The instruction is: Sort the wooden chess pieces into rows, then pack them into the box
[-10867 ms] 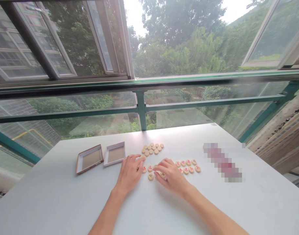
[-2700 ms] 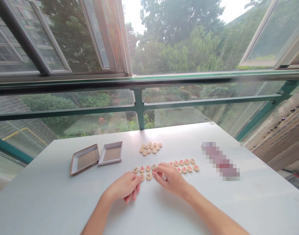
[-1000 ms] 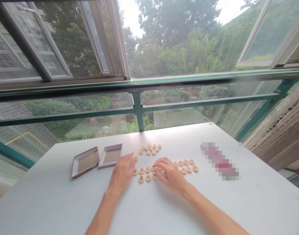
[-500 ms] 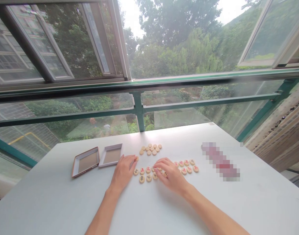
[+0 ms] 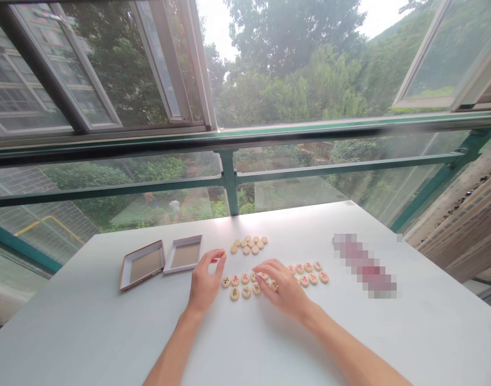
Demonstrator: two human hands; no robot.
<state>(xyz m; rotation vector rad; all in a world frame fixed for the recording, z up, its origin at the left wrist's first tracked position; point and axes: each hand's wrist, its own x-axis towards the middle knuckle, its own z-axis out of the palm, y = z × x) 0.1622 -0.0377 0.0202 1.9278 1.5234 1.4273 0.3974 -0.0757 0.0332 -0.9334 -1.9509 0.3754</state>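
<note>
My left hand [image 5: 205,281] is raised a little at the left end of the rows, thumb and forefinger pinched on a Chinese chess piece [image 5: 224,254] seen edge-on. My right hand [image 5: 283,285] hovers over the middle of the rows, its fingers bent and thumb apart from the forefinger; no piece shows in its grip. Round wooden pieces with red and black characters lie in rows under and beside it, such as a black-marked piece [image 5: 235,293] and a red-marked piece [image 5: 324,277]. Some pieces are hidden by the right hand. Behind lies a cluster of blank-side-up pieces [image 5: 251,243].
Two shallow box halves, an orange-edged one [image 5: 142,265] and a white one [image 5: 183,254], lie at the left on the white table [image 5: 237,343]. A blurred-out reddish object [image 5: 365,266] lies at the right. Beyond the table's far edge stands a green railing [image 5: 229,182] with glass.
My left hand has lifted and turned, so its pinched fingers now show the piece upright, clear of the rows. My right hand has barely moved.
</note>
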